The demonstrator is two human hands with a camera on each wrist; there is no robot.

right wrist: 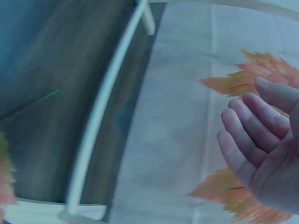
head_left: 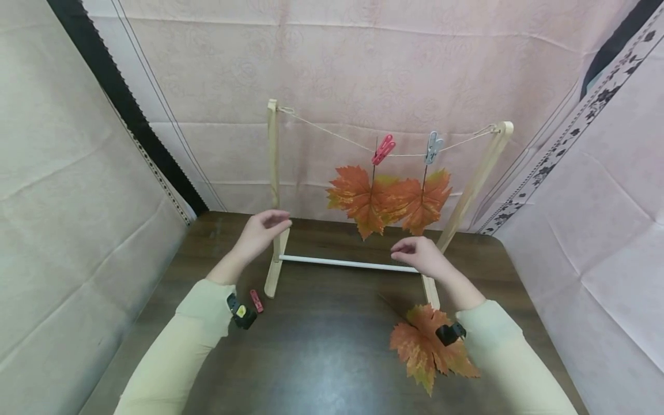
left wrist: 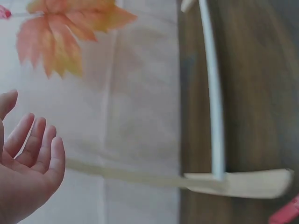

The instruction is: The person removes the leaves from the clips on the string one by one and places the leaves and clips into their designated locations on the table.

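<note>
Two orange maple leaves hang from a string on a wooden frame: the left leaf (head_left: 358, 196) by a red clothespin (head_left: 383, 150), the right leaf (head_left: 426, 202) by a grey-blue clothespin (head_left: 433, 148). My left hand (head_left: 261, 231) hovers by the frame's left post, its fingers loosely bent around nothing, as the left wrist view confirms. Below the hanging leaves, my right hand (head_left: 420, 253) is near the right post, also holding nothing. A third leaf (head_left: 422, 346) lies on the table, partly under the right wrist. Another red clothespin (head_left: 256, 301) rests beside the left forearm.
A white rod (head_left: 347, 263) joins the feet of the frame's left post (head_left: 274, 173) and right post (head_left: 474, 184). The dark wooden table (head_left: 311, 346) is enclosed by pale cloth at the back and sides.
</note>
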